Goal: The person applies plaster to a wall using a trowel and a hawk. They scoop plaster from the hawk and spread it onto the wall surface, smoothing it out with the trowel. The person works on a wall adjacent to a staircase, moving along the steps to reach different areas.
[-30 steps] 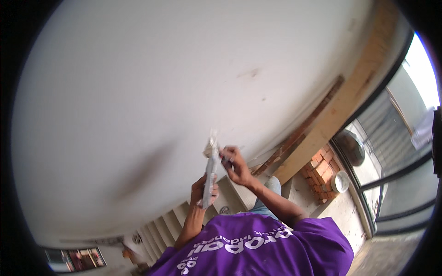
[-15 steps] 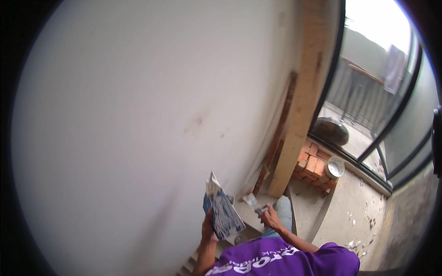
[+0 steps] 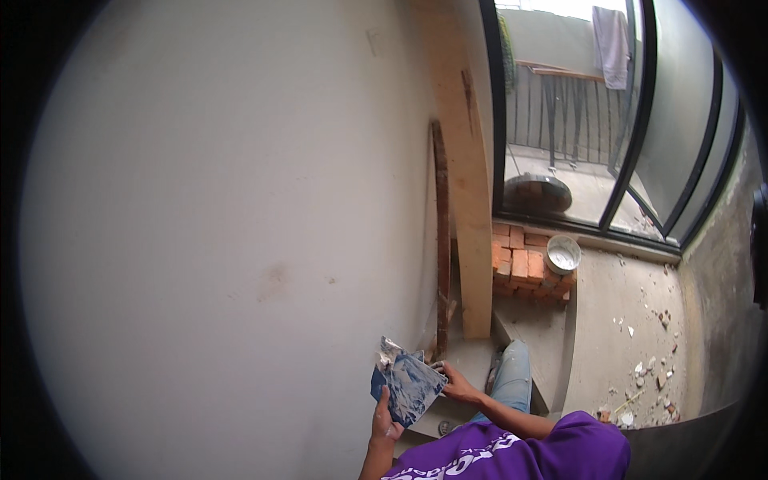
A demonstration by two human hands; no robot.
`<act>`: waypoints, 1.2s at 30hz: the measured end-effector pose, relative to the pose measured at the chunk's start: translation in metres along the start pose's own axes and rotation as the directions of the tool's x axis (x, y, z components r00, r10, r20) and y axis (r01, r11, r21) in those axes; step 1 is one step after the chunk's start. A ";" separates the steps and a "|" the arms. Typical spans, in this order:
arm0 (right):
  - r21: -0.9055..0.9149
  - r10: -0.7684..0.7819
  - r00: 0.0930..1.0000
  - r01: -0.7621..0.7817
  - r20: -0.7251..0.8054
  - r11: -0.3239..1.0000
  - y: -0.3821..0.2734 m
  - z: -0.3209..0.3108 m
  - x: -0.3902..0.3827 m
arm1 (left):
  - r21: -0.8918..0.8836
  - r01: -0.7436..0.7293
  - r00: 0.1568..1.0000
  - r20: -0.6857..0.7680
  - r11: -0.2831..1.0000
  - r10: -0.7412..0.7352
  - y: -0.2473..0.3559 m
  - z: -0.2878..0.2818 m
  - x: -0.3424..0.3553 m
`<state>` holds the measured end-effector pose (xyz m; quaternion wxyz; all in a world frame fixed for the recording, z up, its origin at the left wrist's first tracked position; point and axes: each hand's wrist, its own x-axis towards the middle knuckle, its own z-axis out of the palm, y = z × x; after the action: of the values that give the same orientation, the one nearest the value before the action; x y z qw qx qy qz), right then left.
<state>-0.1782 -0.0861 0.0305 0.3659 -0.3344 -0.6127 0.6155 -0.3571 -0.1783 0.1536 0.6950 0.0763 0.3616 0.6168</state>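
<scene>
My left hand is closed around the near-left edge of a flat blue plastering board, its face smeared with white filler. At the board's far-left corner sits a thicker dab of white filler. My right hand is at the board's right edge with its fingers curled; the board partly covers the fingertips, and what they grip cannot be made out. Left of the board rises a white wall, marked by a brownish smudge.
A tall wooden plank and a thin brown strip lean by the wall. Stacked red bricks carry a white bucket beside a dark-framed glass door. Rubble litters the floor at right; steps lie below me.
The view has swung right, toward the glass door. My right hand, earlier apart from the board with a small dark object in it, has come to the board's right edge. The board has tilted.
</scene>
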 end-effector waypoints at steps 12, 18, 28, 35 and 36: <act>-0.013 -0.133 0.906 0.139 -0.402 0.990 -0.016 -0.049 0.000 | 0.022 0.337 0.940 0.054 0.941 -0.337 -0.056 0.040 0.113; -0.065 -0.195 0.756 0.199 -0.625 0.978 -0.075 -0.106 -0.035 | 0.046 0.509 0.809 0.317 0.860 -0.496 -0.116 0.134 0.188; -0.127 -0.141 0.249 0.071 -0.958 0.989 -0.106 -0.218 -0.042 | 0.435 0.191 0.792 0.461 0.880 -0.400 -0.207 0.275 0.284; -0.067 -0.135 0.204 0.308 -0.970 0.949 -0.190 -0.266 -0.063 | 0.577 0.226 0.671 0.492 0.785 -0.555 -0.203 0.392 0.252; -0.037 -0.109 0.197 0.336 -0.974 0.941 -0.204 -0.264 -0.068 | 0.594 0.217 0.681 0.477 0.775 -0.556 -0.204 0.404 0.242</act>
<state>0.0916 -0.0139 0.2248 0.7791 -0.5139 -0.2368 0.2699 0.0417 0.1330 0.2359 0.8489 0.3703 0.2598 0.2734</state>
